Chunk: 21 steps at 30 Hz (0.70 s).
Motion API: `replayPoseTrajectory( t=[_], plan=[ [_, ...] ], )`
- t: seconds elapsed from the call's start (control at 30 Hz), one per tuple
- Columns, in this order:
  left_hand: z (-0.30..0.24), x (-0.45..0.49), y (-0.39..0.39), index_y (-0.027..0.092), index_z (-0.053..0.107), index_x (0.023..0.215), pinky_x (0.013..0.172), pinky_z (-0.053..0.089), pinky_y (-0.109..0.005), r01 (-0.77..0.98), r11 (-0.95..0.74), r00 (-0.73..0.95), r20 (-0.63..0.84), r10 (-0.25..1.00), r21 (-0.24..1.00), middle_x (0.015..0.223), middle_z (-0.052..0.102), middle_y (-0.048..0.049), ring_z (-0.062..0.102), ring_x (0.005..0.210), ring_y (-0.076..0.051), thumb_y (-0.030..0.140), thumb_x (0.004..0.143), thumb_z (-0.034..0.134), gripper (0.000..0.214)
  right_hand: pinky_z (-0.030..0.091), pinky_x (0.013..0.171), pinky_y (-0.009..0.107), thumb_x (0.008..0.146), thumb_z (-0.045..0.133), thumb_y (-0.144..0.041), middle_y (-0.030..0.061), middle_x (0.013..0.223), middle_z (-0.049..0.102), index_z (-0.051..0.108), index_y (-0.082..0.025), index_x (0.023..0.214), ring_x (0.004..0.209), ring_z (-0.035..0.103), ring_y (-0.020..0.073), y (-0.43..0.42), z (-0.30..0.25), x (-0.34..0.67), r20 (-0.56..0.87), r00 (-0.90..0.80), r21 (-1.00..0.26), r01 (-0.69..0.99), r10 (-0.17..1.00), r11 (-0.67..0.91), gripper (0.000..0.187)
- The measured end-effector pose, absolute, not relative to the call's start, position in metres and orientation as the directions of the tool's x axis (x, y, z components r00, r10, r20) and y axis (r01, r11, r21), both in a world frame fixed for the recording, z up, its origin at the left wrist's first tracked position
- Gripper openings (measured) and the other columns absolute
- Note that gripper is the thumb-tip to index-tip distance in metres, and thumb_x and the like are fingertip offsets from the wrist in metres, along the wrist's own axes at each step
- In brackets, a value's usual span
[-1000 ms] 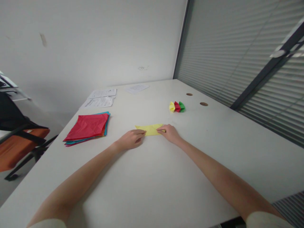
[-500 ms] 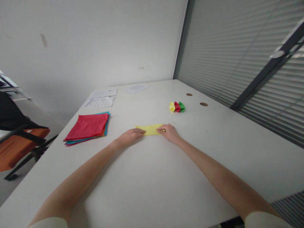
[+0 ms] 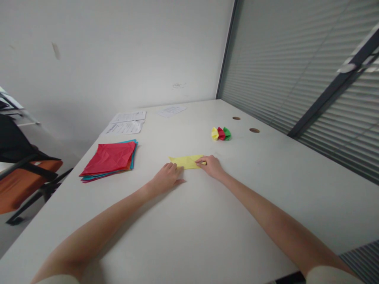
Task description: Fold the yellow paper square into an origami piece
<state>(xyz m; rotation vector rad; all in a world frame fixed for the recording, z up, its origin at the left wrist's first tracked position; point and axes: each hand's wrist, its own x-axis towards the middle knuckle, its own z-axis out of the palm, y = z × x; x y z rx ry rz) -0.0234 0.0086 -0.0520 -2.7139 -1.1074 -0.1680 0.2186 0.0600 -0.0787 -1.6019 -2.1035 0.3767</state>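
Note:
A yellow paper (image 3: 186,161), folded into a narrow strip, lies flat on the white table (image 3: 207,221). My right hand (image 3: 212,166) rests on its right end, with thumb and fingertips pressed together on the paper. My left hand (image 3: 166,178) lies flat on the table at the strip's near left corner, fingers stretched out and thumb spread, its fingertips just touching the paper's edge.
A stack of coloured sheets (image 3: 110,158), red on top, lies to the left. Three small folded pieces (image 3: 220,133), yellow, red and green, sit beyond the strip. Printed white pages (image 3: 126,122) lie at the back. Two round holes (image 3: 254,130) pierce the table; an orange chair (image 3: 20,181) stands left.
My left hand has drawn back off the strip's left end toward me and flattened on the table. My right hand and the yellow paper have stayed in place.

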Motion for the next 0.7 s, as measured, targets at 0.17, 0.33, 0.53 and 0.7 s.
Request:
replayPoseTrajectory(
  t=[0.17,0.33,0.53,0.7],
  plan=[
    [-0.054,-0.014,-0.005,0.012,0.053,0.125,0.089,0.042,-0.044,0.774,-0.612,0.633,0.184,0.752,-0.160,0.111,0.058,-0.0176,0.055,0.100,-0.029,0.064,0.090,0.037,0.065,0.044,0.081,0.034,0.084,0.065,-0.032,0.0007,0.098,0.075,0.075,-0.029,0.097,0.085,0.064,0.0206,0.060,-0.079,0.218,0.209,-0.202,-0.496,0.821,0.957,0.282,0.017],
    [-0.060,-0.014,-0.005,0.012,0.054,0.122,0.099,0.038,-0.043,0.740,-0.669,0.661,0.252,0.707,-0.063,0.129,0.051,-0.0171,0.049,0.113,-0.029,0.064,0.089,0.039,0.063,0.045,0.082,0.034,0.083,0.065,-0.031,0.0008,0.103,0.074,0.075,-0.029,0.098,0.088,0.064,0.0212,0.059,-0.078,0.218,0.204,-0.201,-0.492,0.825,0.958,0.278,0.018],
    [-0.060,-0.012,-0.009,0.011,0.042,0.135,0.093,0.044,-0.042,0.742,-0.671,0.645,0.265,0.717,0.009,0.124,0.053,-0.0189,0.053,0.107,-0.028,0.059,0.091,0.042,0.065,0.045,0.083,0.034,0.084,0.065,-0.032,0.0000,0.105,0.074,0.074,-0.030,0.098,0.087,0.065,0.0204,0.061,-0.081,0.218,0.206,-0.213,-0.497,0.818,0.955,0.290,0.017],
    [-0.059,-0.012,-0.010,0.008,0.047,0.129,0.089,0.045,-0.042,0.755,-0.655,0.635,0.256,0.729,-0.008,0.112,0.057,-0.0187,0.053,0.101,-0.028,0.059,0.090,0.044,0.065,0.044,0.085,0.035,0.083,0.065,-0.032,0.0002,0.103,0.074,0.074,-0.030,0.097,0.089,0.064,0.0209,0.062,-0.081,0.218,0.203,-0.206,-0.486,0.828,0.957,0.281,0.017]
  ],
)
